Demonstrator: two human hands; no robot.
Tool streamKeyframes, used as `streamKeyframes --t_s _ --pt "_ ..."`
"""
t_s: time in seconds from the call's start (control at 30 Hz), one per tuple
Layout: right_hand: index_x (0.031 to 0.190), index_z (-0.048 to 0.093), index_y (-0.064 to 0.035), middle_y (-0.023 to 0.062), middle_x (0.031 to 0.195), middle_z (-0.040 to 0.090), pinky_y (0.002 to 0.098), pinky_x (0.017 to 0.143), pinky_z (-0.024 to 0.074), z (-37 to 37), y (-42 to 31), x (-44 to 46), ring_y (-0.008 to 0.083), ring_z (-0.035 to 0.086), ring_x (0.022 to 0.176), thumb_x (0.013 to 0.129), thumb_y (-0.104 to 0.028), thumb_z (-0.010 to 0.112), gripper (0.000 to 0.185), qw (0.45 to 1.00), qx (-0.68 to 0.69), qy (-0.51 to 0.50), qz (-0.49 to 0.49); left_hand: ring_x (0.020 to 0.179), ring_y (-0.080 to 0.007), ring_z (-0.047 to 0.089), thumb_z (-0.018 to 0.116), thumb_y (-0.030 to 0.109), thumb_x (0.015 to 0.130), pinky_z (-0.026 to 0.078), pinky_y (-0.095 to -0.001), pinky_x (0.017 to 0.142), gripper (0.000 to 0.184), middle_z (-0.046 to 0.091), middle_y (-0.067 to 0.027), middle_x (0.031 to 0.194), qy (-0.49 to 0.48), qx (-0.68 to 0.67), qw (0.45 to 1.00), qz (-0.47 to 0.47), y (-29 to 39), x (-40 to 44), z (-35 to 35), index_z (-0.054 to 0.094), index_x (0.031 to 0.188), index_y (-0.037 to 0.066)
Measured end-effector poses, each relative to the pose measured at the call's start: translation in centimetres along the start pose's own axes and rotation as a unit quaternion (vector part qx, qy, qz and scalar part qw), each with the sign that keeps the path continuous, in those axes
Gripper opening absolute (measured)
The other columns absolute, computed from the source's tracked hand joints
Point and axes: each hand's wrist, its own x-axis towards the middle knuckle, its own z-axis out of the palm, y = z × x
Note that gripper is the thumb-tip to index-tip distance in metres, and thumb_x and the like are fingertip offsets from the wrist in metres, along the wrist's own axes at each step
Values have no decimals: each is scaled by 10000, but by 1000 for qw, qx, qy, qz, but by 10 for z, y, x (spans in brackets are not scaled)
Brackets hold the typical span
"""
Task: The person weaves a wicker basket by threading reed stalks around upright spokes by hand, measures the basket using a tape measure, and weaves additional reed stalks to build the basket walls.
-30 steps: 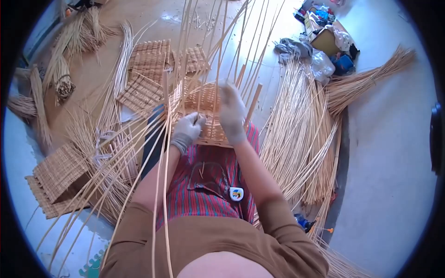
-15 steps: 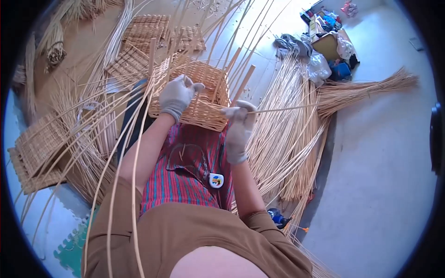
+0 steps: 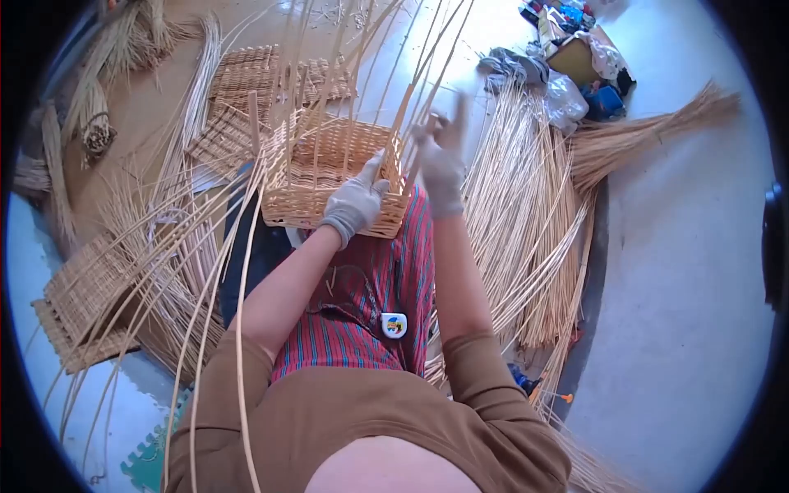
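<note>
Head view: shows woven basket (image 3: 300, 205) over striped cloth (image 3: 345, 338), open side up, long axis crosswise, left to right. Grasps near rim with gloved left hand (image 3: 355, 203), fingers curled. Raises gloved right hand (image 3: 441, 163) near right-end stakes (image 3: 403, 111); blurred, cannot tell whether fingers grip anything.

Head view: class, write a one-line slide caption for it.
Gloved left hand on the near wall of a wicker basket, gloved right hand raised beside it, canes spread across the floor.
</note>
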Motion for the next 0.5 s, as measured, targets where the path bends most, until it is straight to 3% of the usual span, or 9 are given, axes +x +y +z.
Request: streamKeyframes --t_s 0.03,0.1,0.17,0.23,0.33,0.37,0.43,0.47,0.5 --pt "1510 435 -107 33 1026 654 245 856 491 -18 9 -8 99 599 958 931 -13 673 634 995 83 34 52 950 -413 694 595 344 992 514 -513 818 585 704 -242 1042 10 -65 997 26 -5 3 -3 370 1532 339" --pt "1353 550 -57 3 929 635 241 743 503 -71 94 -43 76 584 825 963 -77 684 413 992 -102 74 26 913 -387 696 629 328 972 521 -481 830 600 704 -230 1015 -34 -48 998 -34 9 6 -13 397 1525 293" --pt "1333 548 -38 15 945 646 245 725 508 -64 66 -90 70 589 828 988 -76 653 363 957 -194 127 174 849 -330 707 624 242 969 540 -454 801 625 695 -221 1056 -58 -81 994 -48 9 3 -10 371 1541 267" --pt "1342 538 -27 32 994 661 256 754 514 -22 13 -108 89 603 866 999 -50 620 353 985 -7 124 120 814 -251 713 631 150 960 557 -410 755 668 697 -181 1094 -58 -269 960 -59 18 -25 -25 344 1554 254" --pt "1349 568 -24 68 1137 670 277 883 517 43 -21 -115 127 632 985 1024 -66 568 328 991 102 -86 -10 768 -201 677 683 87 929 558 -342 721 523 662 -149 1079 112 -90 981 131 -34 -70 -49 522 1417 180" --pt "1349 571 12 64 1189 667 273 946 503 74 -47 -109 117 624 1066 1018 -56 560 338 986 64 -124 95 758 -205 663 704 90 917 554 -336 718 455 650 -141 1077 164 -16 974 157 -64 -83 -58 580 1353 133" --pt "1472 421 48 188 1393 564 361 1099 411 132 -7 -93 268 557 1274 977 -204 646 599 991 -24 -114 63 912 -165 670 701 57 920 545 -305 810 455 669 -69 982 229 51 962 137 -103 -97 -83 549 1348 68" --pt "1511 360 52 240 1461 507 390 1148 363 159 10 -82 331 509 1346 958 -269 678 714 989 -122 -81 33 992 -208 663 690 78 933 536 -323 879 532 657 -116 1108 146 58 988 -5 -125 -98 -98 489 1425 59" --pt "1535 307 46 275 1503 438 404 1169 328 181 18 -68 379 444 1386 930 -316 702 809 988 -116 -60 81 1078 -257 629 725 131 915 504 -360 944 597 614 -157 1217 148 48 987 28 -144 -95 -102 468 1448 51"
